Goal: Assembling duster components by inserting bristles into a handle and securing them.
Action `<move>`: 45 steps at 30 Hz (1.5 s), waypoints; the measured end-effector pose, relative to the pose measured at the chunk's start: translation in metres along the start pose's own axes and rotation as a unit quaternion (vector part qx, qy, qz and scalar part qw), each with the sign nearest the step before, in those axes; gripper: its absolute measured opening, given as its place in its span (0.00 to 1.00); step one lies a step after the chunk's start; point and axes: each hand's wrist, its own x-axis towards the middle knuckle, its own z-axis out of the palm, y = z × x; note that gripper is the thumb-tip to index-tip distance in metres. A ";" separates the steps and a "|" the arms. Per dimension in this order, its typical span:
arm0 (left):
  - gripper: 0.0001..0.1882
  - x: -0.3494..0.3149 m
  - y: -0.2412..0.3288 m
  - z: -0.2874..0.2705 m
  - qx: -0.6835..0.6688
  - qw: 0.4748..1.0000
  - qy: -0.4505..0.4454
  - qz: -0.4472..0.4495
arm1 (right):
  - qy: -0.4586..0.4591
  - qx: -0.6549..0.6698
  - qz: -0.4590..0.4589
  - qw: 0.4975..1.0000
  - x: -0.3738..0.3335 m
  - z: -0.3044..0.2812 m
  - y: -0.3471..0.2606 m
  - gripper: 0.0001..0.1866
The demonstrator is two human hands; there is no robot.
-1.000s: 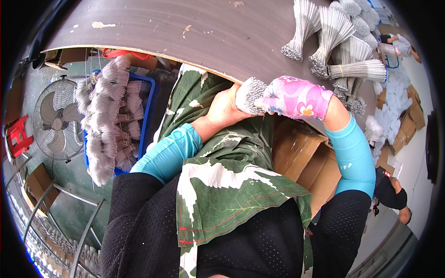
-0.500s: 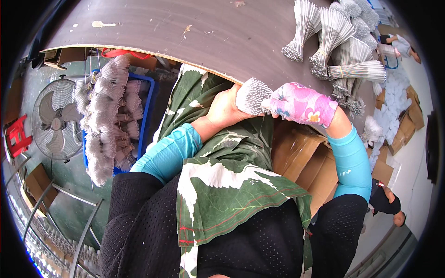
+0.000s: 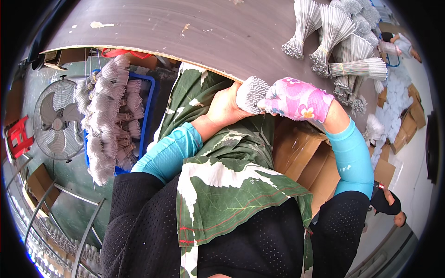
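Observation:
My bare left hand is wrapped around a bundle of thin grey-white wires, with the packed round end facing up. The bundle is at the table's near edge, above my lap. My right hand, in a pink flowered glove, has its fingertips closed at the right rim of that end. Whether a single wire is pinched there is too small to make out. On the table's right side lie several similar bundles of wires, fanned out at one end, one with a yellowish band around it.
The brown table spans the top. At left, a blue crate holds several white bristly bundles, beside a standing fan and a red stool. Cardboard boxes stand under the table at right. Two other people are farther right.
My right hand has shifted slightly left and up along the bundle's rim. My left hand holds the bundle in nearly the same place.

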 end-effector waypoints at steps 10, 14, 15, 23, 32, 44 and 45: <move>0.40 0.000 -0.005 0.001 0.008 1.000 0.003 0.022 | 0.067 0.063 0.010 0.996 -0.015 0.009 -0.002 0.15; 0.41 0.000 -0.003 -0.001 0.012 1.000 -0.002 0.012 | 0.150 -0.113 -0.037 0.981 -0.018 0.013 -0.009 0.13; 0.41 0.000 -0.001 -0.001 0.009 1.000 0.000 0.017 | 0.150 -0.114 -0.037 0.981 -0.017 0.014 -0.009 0.13; 0.41 0.000 0.000 -0.001 0.007 1.000 0.000 0.023 | 0.137 -0.191 -0.066 0.970 -0.010 0.012 -0.006 0.11; 0.42 0.001 0.003 -0.004 -0.008 1.000 -0.009 0.015 | 0.149 -0.279 -0.115 0.942 -0.004 0.007 -0.014 0.15; 0.42 0.003 0.008 -0.007 -0.025 0.999 -0.032 -0.010 | 0.145 -0.302 -0.166 0.927 0.000 -0.006 -0.034 0.13; 0.42 0.003 0.006 -0.006 -0.016 0.999 -0.036 -0.013 | 0.149 -0.297 -0.177 0.926 0.001 -0.006 -0.031 0.12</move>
